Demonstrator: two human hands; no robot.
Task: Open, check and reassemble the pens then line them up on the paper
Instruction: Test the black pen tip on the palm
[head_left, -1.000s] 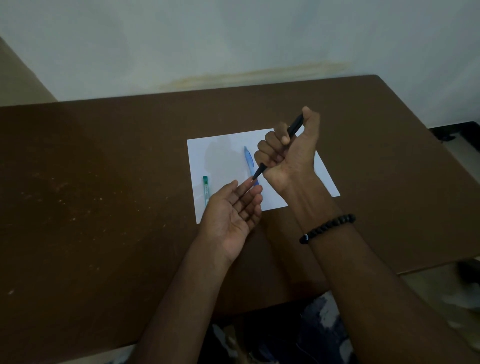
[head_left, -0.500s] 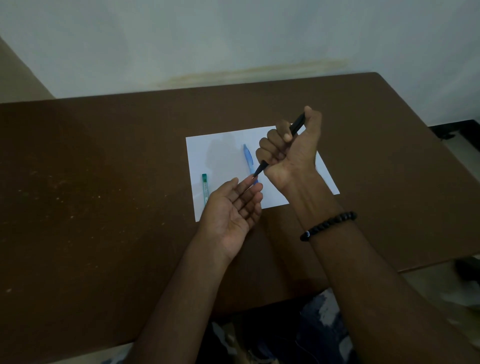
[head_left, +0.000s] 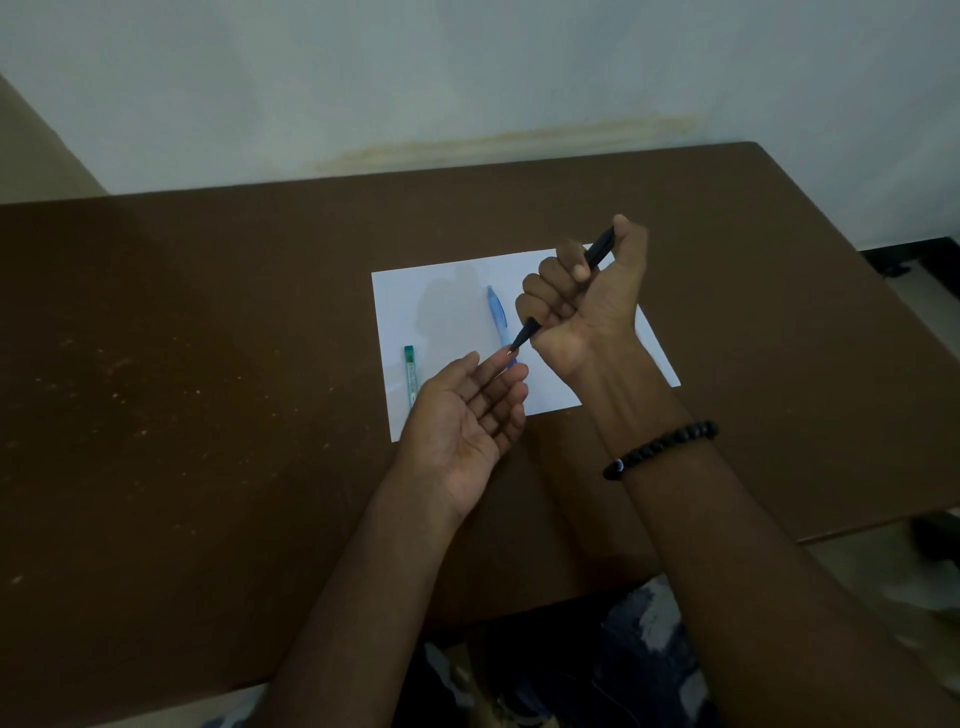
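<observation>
Fist of right hand (head_left: 587, 306) wrapped round black pen (head_left: 597, 252), tip poking out below the little finger, left hand (head_left: 467, 415) palm up with fingers (head_left: 498, 374) straight, fingertips just under that tip, blue pen (head_left: 497, 317) and green pen (head_left: 410, 374) lying on paper (head_left: 436, 291) beyond the fingers

Dim, bluish, fairly sharp view; wide-angle bending at the edges.

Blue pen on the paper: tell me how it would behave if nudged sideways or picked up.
The blue pen looks slim and rounded, lying flat on the paper, so a sideways nudge would probably roll it, unless a clip stops it; I cannot see one. It looks like light, stiff plastic, so it should lift easily without bending. On the smooth sheet, it may slide rather than stay put.
</observation>
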